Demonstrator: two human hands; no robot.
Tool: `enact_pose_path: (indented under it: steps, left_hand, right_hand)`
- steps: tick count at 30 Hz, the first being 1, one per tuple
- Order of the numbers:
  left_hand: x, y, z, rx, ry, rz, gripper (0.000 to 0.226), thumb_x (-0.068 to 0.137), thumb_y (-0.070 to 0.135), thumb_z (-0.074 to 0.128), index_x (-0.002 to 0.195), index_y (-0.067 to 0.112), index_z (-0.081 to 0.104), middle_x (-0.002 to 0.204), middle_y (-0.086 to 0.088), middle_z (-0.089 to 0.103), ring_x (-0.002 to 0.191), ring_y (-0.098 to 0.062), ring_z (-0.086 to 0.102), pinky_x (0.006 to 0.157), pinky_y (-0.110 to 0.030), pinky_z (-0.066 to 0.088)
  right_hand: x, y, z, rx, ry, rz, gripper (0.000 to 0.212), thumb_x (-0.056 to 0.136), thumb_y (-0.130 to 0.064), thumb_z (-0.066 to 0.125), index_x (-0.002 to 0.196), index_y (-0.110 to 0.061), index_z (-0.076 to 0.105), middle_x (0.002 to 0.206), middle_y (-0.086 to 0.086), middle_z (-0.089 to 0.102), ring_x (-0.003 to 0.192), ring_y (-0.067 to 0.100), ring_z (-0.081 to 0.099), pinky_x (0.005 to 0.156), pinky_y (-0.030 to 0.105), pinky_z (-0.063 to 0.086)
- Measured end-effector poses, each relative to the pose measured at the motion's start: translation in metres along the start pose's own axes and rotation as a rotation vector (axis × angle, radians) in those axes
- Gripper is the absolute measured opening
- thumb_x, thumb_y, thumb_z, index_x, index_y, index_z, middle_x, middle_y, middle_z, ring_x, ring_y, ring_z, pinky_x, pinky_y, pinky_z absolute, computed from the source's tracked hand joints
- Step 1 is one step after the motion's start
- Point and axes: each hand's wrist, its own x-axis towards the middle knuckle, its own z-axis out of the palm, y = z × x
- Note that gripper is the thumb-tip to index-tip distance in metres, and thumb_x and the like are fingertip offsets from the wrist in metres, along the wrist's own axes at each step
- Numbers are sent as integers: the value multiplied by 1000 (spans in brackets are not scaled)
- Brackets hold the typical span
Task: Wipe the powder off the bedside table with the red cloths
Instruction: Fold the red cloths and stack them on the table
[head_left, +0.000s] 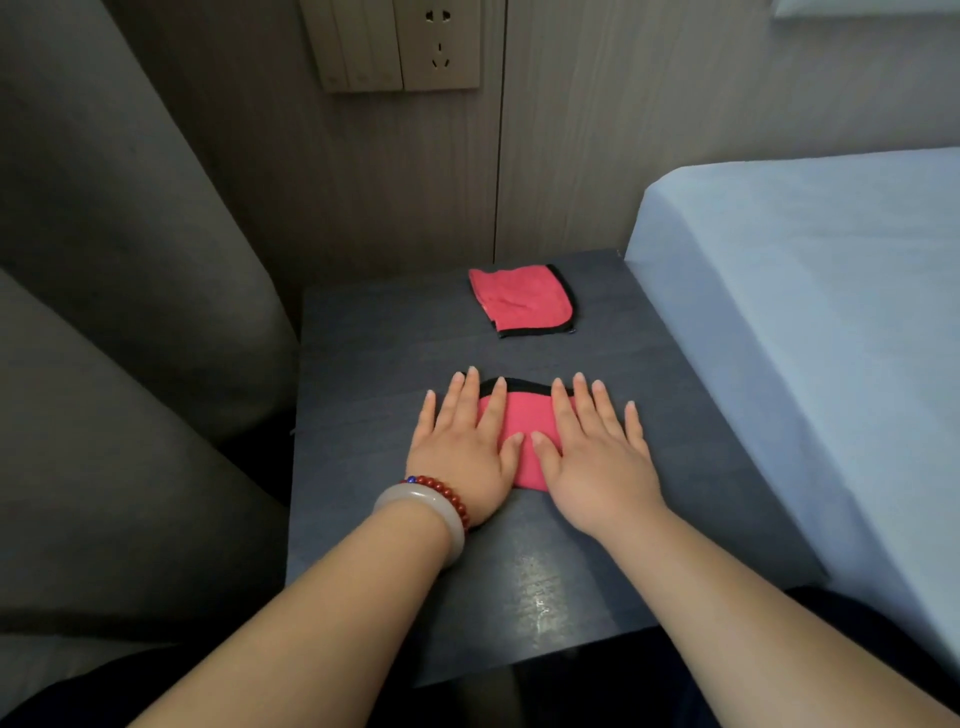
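Note:
A dark bedside table (384, 364) fills the middle of the view. On its near half lies a red cloth with a black edge (525, 415). My left hand (462, 452) and my right hand (597, 457) lie flat on it, palms down and fingers spread, thumbs almost touching. Neither hand grips the cloth. A second red cloth with black trim (522, 301) lies folded at the far side of the table, apart from both hands. I cannot make out powder on the tabletop; a pale shiny patch (540, 597) shows near the front edge.
A bed with a light blue sheet (810, 312) borders the table on the right. Grey upholstery (130, 312) stands to the left. A wood-panel wall with a switch and socket plate (410, 47) rises behind. Bracelets sit on my left wrist (431, 509).

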Motion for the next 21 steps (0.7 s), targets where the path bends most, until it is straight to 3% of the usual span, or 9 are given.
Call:
enact_pose_path:
  steps: [3,6,8,10,15,21]
  left_hand:
    - [-1,14,-11,80,33,-36,64,99,48,15,155,22,-2,162,-8,-11,147,-24,-17,118,-47,-10]
    - [-2,33,-15,41,181,109,60,100,41,20,155,20,8,163,-4,-4,148,-24,-12,119,-42,-9]
    - [-2,39,-8,3,136,175,58,101,43,18,155,23,8,163,-1,-3,149,-21,-10,118,-37,-9]
    - [-2,38,1,18,51,148,59,101,47,15,155,25,3,163,0,-7,148,-19,-11,119,-36,-9]
    - [0,22,3,49,66,23,61,101,48,16,155,27,-2,163,-1,-10,148,-20,-12,119,-38,-7]
    - [4,-42,-11,66,25,-167,62,100,50,15,155,28,-2,163,-3,-9,149,-24,-8,120,-39,-3]
  right_hand:
    - [-1,-2,-3,6,5,14,63,99,-55,10,154,-31,-9,162,-2,-14,147,16,-18,118,47,-14]
    - [-10,0,-6,72,98,37,61,100,-47,10,155,-27,-5,163,0,-10,148,16,-15,119,44,-10]
    - [-15,4,-7,105,164,61,61,101,-39,18,155,-21,-1,164,2,-6,149,17,-11,120,41,-8]
    - [-17,9,-7,114,171,52,61,101,-33,26,156,-20,2,164,2,-4,149,18,-10,120,39,-6]
    - [-19,13,-6,90,168,-135,59,101,-36,35,155,-21,16,163,0,5,150,17,-2,117,33,-9]
    - [-23,1,3,62,147,-187,64,95,-44,26,154,-19,24,161,2,18,150,18,8,118,34,-3]
